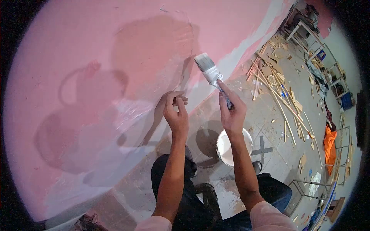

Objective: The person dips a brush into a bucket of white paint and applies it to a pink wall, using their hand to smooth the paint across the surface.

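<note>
Head view, legs: dark trousers (pixel 185 200), knees bent, lowest in frame beneath both forearms.
Bucket: round white plastic bucket (pixel 223 148) on the tiled floor between the knees, partly behind the right forearm.
Left hand: left hand (pixel 175 111) raised close to the wall, fingers curled, tips pinched to the thumb; anything between them is too small to tell.
Right hand: right hand (pixel 231 111) clenched round the dark handle of a flat grey-bristled paintbrush (pixel 210 71).
Paintbrush position: bristles up, tilted left, above the right hand — contact with the wall cannot be told.
Wall: pink painted wall (pixel 96 57), grey band along its foot, arm shadows across it.
Floor beyond: pale wooden offcuts (pixel 269 77) scattered — orange cloth (pixel 329 142) farther right.
</note>
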### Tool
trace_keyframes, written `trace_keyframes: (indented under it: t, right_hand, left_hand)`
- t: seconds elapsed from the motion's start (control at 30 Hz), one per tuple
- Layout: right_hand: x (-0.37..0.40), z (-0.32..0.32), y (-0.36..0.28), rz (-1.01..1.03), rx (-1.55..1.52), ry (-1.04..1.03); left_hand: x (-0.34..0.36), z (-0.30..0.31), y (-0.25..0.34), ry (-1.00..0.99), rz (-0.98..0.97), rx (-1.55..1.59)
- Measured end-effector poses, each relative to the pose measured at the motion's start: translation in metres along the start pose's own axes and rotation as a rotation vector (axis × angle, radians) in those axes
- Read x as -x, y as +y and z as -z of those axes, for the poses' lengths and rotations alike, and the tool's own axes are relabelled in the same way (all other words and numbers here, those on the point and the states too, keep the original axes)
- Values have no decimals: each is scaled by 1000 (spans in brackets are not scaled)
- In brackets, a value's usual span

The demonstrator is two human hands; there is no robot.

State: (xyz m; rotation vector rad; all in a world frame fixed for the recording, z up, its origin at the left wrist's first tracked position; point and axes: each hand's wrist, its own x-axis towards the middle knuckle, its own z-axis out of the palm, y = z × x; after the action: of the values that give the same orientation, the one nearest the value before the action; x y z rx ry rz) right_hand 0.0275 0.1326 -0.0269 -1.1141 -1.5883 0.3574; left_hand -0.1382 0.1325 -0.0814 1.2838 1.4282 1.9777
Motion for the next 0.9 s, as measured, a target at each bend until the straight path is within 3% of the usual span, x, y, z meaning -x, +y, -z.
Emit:
trace_keyframes:
  t: [0.43, 0.7, 0.8, 0.9]
  right_hand:
    - [-15, -10, -18, 45, 96, -59]
    - [58, -26, 99, -88, 443, -374]
    - [55, -25, 92, -113, 418, -389]
    - [16, -25, 55, -49, 219, -211]
  left_hand:
    - [-3, 6, -1, -11, -20, 0]
    - [-7, 4, -2, 70, -9, 66]
    - [-5, 7, -3, 94, -20, 54]
    - [-7, 4, -4, 114, 9, 49]
